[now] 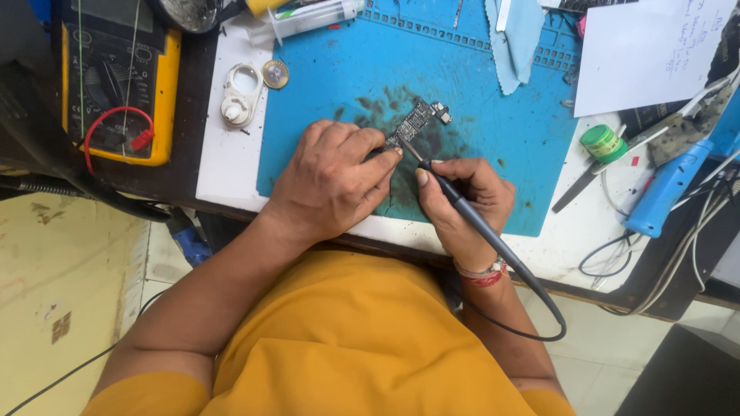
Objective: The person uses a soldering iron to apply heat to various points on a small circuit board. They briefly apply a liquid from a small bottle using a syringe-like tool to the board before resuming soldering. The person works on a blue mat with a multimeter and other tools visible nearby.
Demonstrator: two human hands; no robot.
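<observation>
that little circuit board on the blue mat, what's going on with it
A person in a yellow shirt is working on a small dark circuit board lying on a stained blue work mat. The left hand presses down on the board's near end, holding it steady. The right hand grips a slim black corded soldering iron like a pen, its tip touching the board beside the left fingertips. A yellow multimeter sits off to the side.

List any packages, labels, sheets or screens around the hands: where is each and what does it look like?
Multimeter: far left, yellow casing, dark front, grey screen at its top, red lead.
Paper sheet: top right, white, handwritten.
Small round tub: right of the blue mat, green.
Syringe tube: top centre, clear, labelled.
</observation>
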